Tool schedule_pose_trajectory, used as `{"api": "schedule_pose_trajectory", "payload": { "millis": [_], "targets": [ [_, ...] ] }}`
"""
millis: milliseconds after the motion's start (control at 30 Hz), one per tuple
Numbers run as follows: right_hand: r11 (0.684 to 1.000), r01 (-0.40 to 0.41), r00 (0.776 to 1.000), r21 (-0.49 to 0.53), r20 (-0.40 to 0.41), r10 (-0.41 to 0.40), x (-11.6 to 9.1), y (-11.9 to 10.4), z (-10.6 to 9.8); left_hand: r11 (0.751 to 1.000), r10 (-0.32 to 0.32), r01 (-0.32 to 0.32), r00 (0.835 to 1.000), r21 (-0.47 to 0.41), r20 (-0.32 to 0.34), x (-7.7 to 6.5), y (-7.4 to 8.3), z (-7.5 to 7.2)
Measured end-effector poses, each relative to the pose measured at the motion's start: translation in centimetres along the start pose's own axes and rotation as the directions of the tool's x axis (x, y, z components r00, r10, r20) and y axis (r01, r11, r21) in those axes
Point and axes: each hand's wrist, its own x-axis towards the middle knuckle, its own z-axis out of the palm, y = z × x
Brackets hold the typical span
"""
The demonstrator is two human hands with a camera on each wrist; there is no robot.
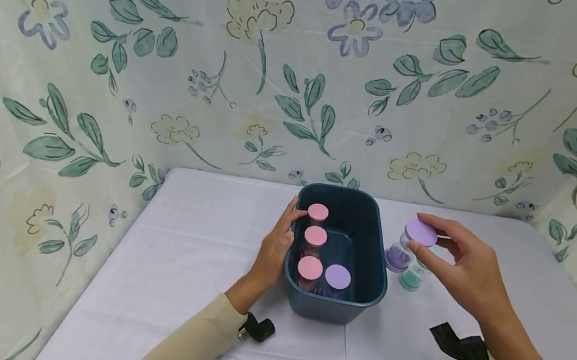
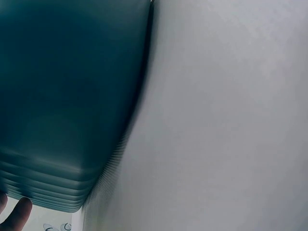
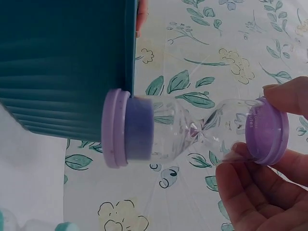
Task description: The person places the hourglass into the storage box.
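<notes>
A purple sand timer [image 3: 175, 127], with lilac caps and a clear waisted glass, hangs upright from my right hand [image 1: 467, 263], just right of the bin. That hand's thumb and fingers pinch its upper cap; the purple sand lies in the lower bulb. My left hand [image 1: 275, 246] holds the left wall of a dark teal bin [image 1: 336, 311], a digit lying over the rim. Inside the bin, three pink-capped timers stand in a row along the left side: one far [image 1: 318, 212], one middle [image 1: 315, 237], one near [image 1: 310, 267]. A lilac-capped timer [image 1: 337, 277] stands beside the near one.
A green sand timer [image 1: 410, 279] is on the white tablecloth [image 1: 190, 252] to the right of the bin, partly hidden behind the right hand and the held timer. Behind the table hangs a flowered cloth [image 1: 182, 67]. Black straps [image 1: 459, 343] sit at both wrists.
</notes>
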Motion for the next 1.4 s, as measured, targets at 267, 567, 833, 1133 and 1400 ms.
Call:
{"api": "schedule_pose_trajectory", "payload": {
  "millis": [267,567,833,1133,1400],
  "targets": [
    [1.000,0.002,1.000,0.008,-0.011,-0.002,0.4,-0.3,-0.5,1.000,-0.004,0.004,1.000,0.002,0.001,-0.1,-0.1,0.0],
    [0.997,0.043,0.999,0.070,-0.033,-0.041,1.2,-0.4,-0.7,1.000,-0.013,0.013,1.000,-0.002,0.002,0.0,0.0,0.0],
    [0.996,0.030,0.999,0.082,-0.019,-0.029,1.7,-1.2,-0.7,1.000,0.008,-0.008,1.000,-0.007,0.000,0.0,-0.2,0.0],
    [0.999,-0.007,0.999,0.033,0.037,0.005,2.2,-1.8,-0.2,1.000,0.005,-0.005,1.000,-0.003,0.000,0.0,0.0,-0.1],
    [0.998,0.007,0.994,0.059,0.105,-0.013,2.5,-2.2,0.6,1.000,-0.003,0.003,1.000,0.013,-0.007,-0.1,0.0,0.0]
  ]
}}
